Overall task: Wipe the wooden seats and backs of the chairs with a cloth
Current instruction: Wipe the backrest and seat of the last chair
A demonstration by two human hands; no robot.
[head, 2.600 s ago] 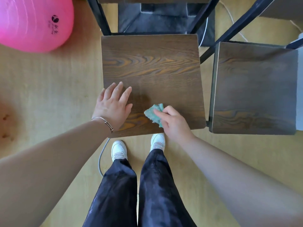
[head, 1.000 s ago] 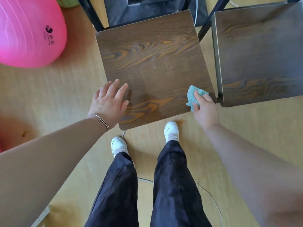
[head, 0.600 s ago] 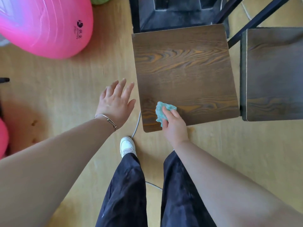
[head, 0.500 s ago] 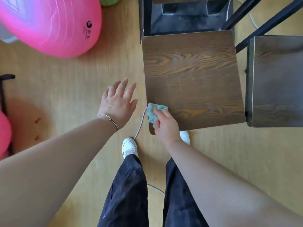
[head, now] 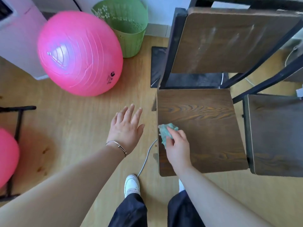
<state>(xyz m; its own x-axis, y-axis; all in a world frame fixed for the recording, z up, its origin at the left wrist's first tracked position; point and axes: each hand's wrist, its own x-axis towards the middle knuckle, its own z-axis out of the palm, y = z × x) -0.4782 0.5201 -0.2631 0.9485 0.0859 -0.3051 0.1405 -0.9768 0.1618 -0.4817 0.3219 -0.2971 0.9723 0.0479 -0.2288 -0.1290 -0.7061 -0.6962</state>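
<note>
A dark wooden chair seat point(head: 205, 122) lies below me, its wooden back point(head: 229, 41) rising behind it on a black frame. My right hand point(head: 177, 148) is shut on a small teal cloth point(head: 165, 131) and presses it on the seat's left edge, about midway along. My left hand point(head: 127, 128) hovers open over the floor just left of the seat, fingers spread, touching nothing. A second wooden seat point(head: 277, 135) stands close on the right.
A big pink ball point(head: 80, 53) rests on the wooden floor at left, with a green basket point(head: 127, 25) behind it. Another pink ball point(head: 6, 154) shows at the left edge beside a black stand point(head: 18, 118). A grey cable point(head: 146, 159) runs by my shoes.
The cloth swept from the seat's front right corner to its left edge and now a little farther back. My left hand lifted off the seat and hangs beside it. My view tilted up.
</note>
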